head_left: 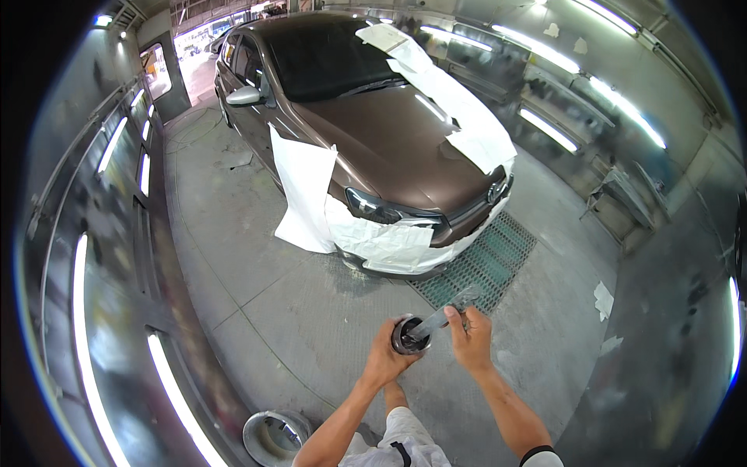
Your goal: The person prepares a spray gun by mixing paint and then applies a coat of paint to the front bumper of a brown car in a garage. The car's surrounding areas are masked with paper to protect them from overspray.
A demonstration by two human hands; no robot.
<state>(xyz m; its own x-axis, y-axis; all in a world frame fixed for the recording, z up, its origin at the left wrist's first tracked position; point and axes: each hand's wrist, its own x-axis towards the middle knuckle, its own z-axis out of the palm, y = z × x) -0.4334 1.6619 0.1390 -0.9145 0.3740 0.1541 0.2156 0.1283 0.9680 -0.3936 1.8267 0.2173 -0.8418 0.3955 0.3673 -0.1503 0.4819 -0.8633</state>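
Dark round can (410,336) gripped from below in left hand (387,356), kept level; flat metal stick (445,314) pinched in right hand (471,336), tip dipped inside; masked brown car (373,124) beyond, near floor grate edge (486,265)

no labels, signs or screens show. the only packages are two round tins: a small dark one (410,335) held up between the hands, open-topped, and a larger silver-grey one (275,436) standing on the grey floor (257,311) near the lower edge, also open.
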